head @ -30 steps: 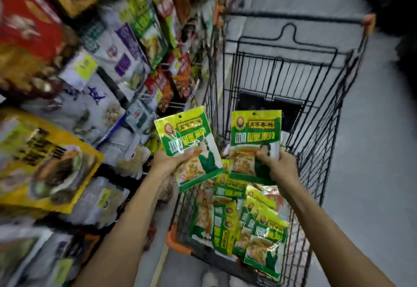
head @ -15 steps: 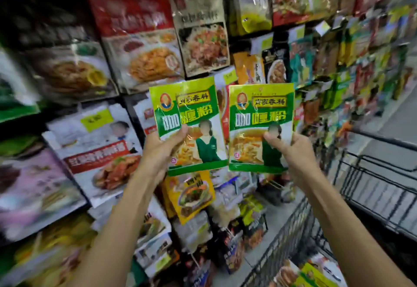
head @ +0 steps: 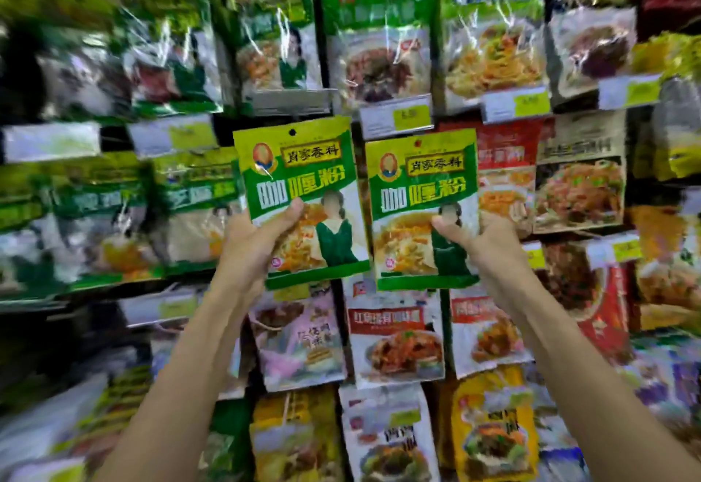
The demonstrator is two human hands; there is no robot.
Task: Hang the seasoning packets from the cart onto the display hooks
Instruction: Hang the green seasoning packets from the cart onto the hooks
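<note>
Our left hand pinches the left pkt, right hand the right pkt. Hooks hidden behind stock — we may miss the holes & drop one.

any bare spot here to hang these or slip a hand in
Only dark gaps: narrow, between the glossy green top-row pouches; wider, low left under the white price strip. Everywhere else hung packets overlap, also behind the held green-and-yellow packets.

Shelf packets, left side: smeared, print illegible. Price tags: text unreadable. Left hand and right hand: fingers hidden, probably behind left packet and right packet.
</note>
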